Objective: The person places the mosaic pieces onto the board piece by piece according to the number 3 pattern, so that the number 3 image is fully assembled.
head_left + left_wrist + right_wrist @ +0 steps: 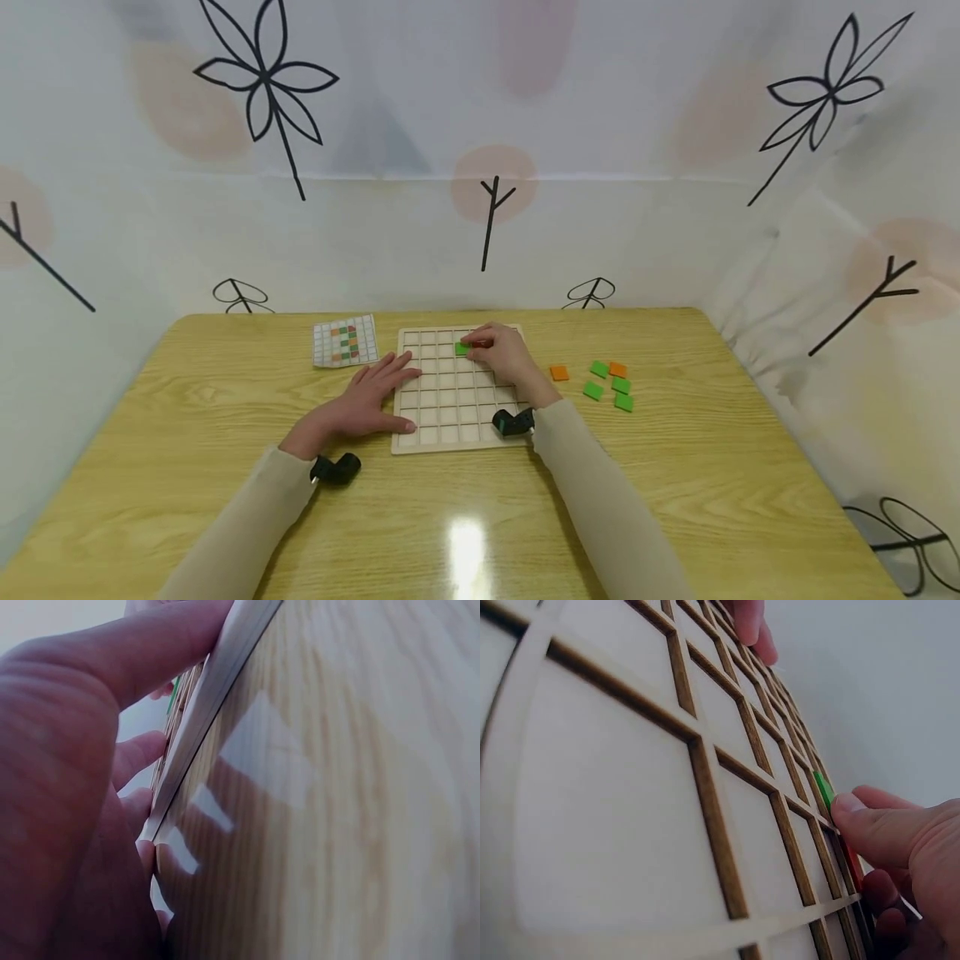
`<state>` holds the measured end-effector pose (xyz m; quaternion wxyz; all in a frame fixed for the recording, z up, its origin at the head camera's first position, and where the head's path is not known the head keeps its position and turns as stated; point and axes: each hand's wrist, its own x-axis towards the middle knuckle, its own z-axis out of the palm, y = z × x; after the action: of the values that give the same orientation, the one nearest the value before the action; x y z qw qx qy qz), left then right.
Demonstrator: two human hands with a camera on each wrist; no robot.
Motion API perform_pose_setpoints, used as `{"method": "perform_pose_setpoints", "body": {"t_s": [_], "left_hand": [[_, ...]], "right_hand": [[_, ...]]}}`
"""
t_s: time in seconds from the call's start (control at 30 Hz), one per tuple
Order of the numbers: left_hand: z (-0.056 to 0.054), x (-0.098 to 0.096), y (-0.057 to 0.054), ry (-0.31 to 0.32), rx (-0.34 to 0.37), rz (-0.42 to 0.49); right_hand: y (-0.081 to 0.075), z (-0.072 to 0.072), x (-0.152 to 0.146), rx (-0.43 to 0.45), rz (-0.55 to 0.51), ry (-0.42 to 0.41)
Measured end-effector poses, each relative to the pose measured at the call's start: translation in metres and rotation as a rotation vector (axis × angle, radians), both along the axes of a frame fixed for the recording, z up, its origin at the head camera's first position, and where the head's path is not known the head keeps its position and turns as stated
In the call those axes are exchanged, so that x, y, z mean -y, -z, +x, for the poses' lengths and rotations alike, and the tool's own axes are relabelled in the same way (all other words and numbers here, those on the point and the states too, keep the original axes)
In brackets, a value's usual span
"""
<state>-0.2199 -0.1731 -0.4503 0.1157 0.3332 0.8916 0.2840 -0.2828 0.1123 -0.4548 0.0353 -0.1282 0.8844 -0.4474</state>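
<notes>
A light wooden grid board (427,436) lies flat on the table. My left hand (367,400) rests at its left edge, fingers spread, with thumb (161,652) and fingertips over the rim. Near the far side of the board, my right hand (504,354) pinches a square green tile (461,349) between thumb and fingers, at one of the grid cells. Just right of it a red tile (850,864) sits in the grid, mostly covered by the right hand. In the right wrist view the thumb tip meets the edge of the green tile (823,787).
A pattern card (324,343) with a coloured grid lies left of the board. Right of the board are loose tiles: an orange tile (559,373), another orange tile (617,369) and several green tiles (593,390). A patterned cloth (420,250) hangs behind the wooden table (375,533).
</notes>
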Motion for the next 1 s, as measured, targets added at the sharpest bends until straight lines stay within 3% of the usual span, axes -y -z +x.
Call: {"method": "perform_pose_setpoints", "body": {"t_s": [0.2,0.43,0.77,1.0], "left_hand": [[-0.001,-0.001,0.0,0.005,-0.003,0.004],[-0.001,0.0,0.001,0.004,0.003,-0.005],[0.0,-0.001,-0.001,-0.005,0.02,0.002],[0.0,0.0,-0.001,0.0,0.023,0.002]], "right_hand": [[-0.003,0.001,-0.013,0.034,-0.123,0.012],[-0.009,-0.001,-0.025,0.059,-0.155,0.022],[-0.026,0.008,-0.054,0.065,-0.071,0.039],[-0.029,0.023,-0.086,-0.007,0.017,0.033]]}}
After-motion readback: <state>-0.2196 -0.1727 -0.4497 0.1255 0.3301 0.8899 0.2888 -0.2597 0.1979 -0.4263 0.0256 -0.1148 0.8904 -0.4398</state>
